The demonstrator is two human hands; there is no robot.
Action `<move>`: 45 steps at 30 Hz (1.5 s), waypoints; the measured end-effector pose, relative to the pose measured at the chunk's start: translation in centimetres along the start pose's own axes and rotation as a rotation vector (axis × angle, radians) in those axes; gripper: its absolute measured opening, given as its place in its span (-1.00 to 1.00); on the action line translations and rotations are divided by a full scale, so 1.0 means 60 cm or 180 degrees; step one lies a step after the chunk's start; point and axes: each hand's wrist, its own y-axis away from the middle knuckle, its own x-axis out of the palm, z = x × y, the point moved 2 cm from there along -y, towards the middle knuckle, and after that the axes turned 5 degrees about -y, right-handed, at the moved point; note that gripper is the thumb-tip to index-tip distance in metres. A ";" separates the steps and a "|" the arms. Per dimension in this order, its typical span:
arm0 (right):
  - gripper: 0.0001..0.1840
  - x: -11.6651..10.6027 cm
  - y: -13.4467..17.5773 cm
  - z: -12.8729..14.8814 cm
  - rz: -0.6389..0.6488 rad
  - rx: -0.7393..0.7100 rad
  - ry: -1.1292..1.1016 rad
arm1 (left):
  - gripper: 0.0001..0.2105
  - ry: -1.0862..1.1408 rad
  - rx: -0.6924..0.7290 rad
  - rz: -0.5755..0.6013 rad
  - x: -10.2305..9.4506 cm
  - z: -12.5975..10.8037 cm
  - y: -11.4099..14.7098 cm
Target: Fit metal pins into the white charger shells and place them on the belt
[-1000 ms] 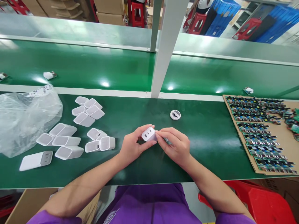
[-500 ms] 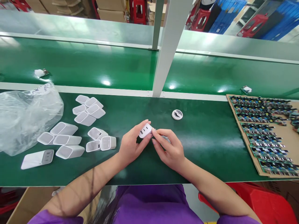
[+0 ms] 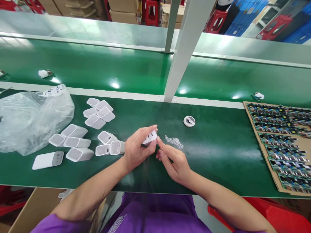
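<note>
My left hand point(image 3: 139, 144) is closed round a white charger housing point(image 3: 150, 137), its end face with port slots turned up toward me. The index fingertip of my right hand point(image 3: 173, 158) presses against the right edge of this housing. The thumb and other fingers of that hand stay apart from it, bent below, and I see nothing held in them. Just beyond my right hand lies a small pile of clear plastic pieces point(image 3: 174, 141). To the left of my left hand, several empty white housings point(image 3: 104, 115) lie in groups, open ends showing.
A white charger point(image 3: 48, 160) lies at the front left, near a clear plastic bag point(image 3: 36, 116). A small round white dish point(image 3: 189, 121) is ahead. Circuit boards point(image 3: 284, 155) line a cardboard sheet point(image 3: 273, 174) at right. A white post point(image 3: 181, 51) rises at the bench's back edge.
My right index finger now pushes at the housing's edge, where thumb and finger met before. My right hand has moved slightly down, uncovering the clear pieces. The whole view has shifted a little.
</note>
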 end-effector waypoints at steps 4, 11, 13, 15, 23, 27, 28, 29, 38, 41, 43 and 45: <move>-0.44 -0.003 0.000 0.002 0.0009 -0.0049 0.0082 | -0.67 -0.0203 0.0183 -0.0110 -0.001 -0.001 -0.006; -0.43 -0.015 -0.002 0.009 -0.0077 -0.0293 0.0326 | -0.68 -0.0121 0.0379 0.0069 -0.002 0.002 -0.009; -0.42 -0.017 -0.003 0.009 -0.0063 -0.0330 0.0293 | -0.69 -0.0052 0.0371 0.0163 -0.003 0.003 -0.010; -0.42 -0.018 -0.003 0.007 -0.0044 -0.0346 0.0266 | -0.70 -0.0034 0.0324 0.0221 -0.005 0.004 -0.010; -0.46 -0.009 -0.004 0.017 0.0061 -0.0240 0.0196 | -0.72 0.0498 -0.0293 0.0343 -0.004 0.009 -0.006; -0.60 -0.063 -0.026 -0.009 -0.0600 0.0346 0.0486 | -0.76 0.1376 -0.1114 0.0625 0.002 0.016 -0.001; -0.64 -0.087 -0.032 -0.025 -0.0892 0.0516 0.0796 | -0.75 0.1681 -0.1343 0.0679 0.004 0.018 0.000; -0.66 -0.110 -0.038 -0.043 -0.1136 0.0660 0.1199 | -0.73 0.1980 -0.1569 0.0720 0.007 0.018 0.002; -0.64 -0.176 -0.041 -0.149 -0.0774 0.1629 0.2569 | -0.65 0.3052 -0.2432 0.0752 0.019 0.016 0.001; -0.65 -0.163 -0.046 -0.135 -0.0781 0.1852 0.2051 | -0.63 0.3000 -0.2451 0.0790 0.020 0.017 0.001; -0.68 -0.147 -0.051 -0.111 -0.0750 0.1712 0.1630 | -0.64 0.2973 -0.2442 0.0797 0.022 0.017 0.002; -0.70 -0.125 -0.052 -0.074 -0.0810 0.1285 0.1221 | -0.66 0.2872 -0.2400 0.0840 0.024 0.015 0.004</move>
